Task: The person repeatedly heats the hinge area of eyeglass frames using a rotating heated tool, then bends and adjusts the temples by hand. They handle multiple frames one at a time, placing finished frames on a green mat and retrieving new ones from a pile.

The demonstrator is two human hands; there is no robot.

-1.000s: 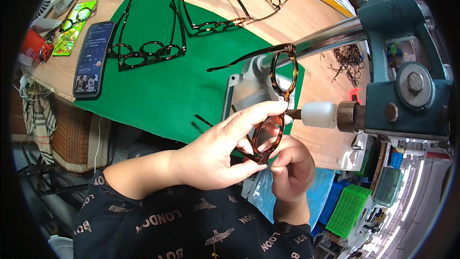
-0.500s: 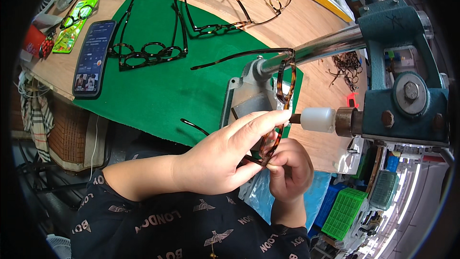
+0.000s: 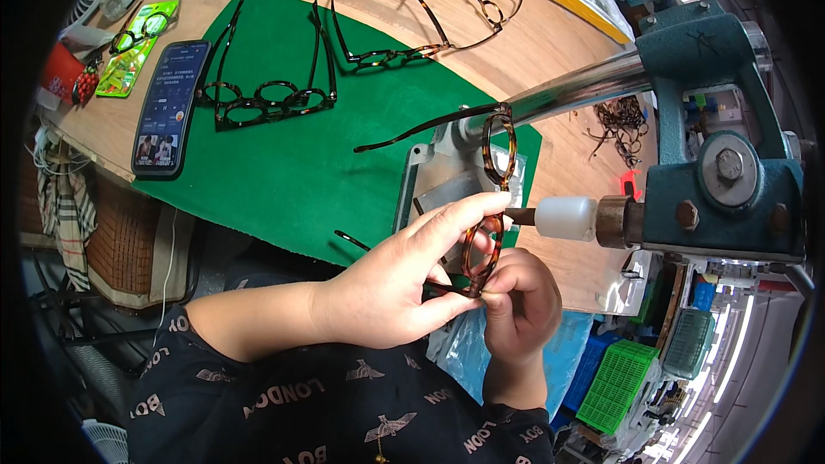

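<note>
- Both hands hold a tortoiseshell spectacle frame [image 3: 491, 198] upright against the white tip [image 3: 565, 217] of a teal bench machine [image 3: 722, 146] at the right of the scene.
- The left hand [image 3: 391, 288] pinches the frame's lower lens ring, forefinger stretched along its upper edge and thumb below.
- The right hand [image 3: 520, 301] is curled close beneath the frame, fingertips pressed on its bottom rim, just beside the left thumb.
- The frame's upper lens ring stands clear above the hands, one temple arm reaching out to the left over the green mat [image 3: 301, 163].
- A grey metal plate [image 3: 438, 180] lies on the mat's right edge, directly behind the frame.
- Farther left on the mat lies a black spectacle frame [image 3: 266, 103], with a second, dark frame [image 3: 387, 56] beyond it.
- A smartphone [image 3: 170, 107] rests at the mat's left edge on the wooden table [image 3: 559, 43].
</note>
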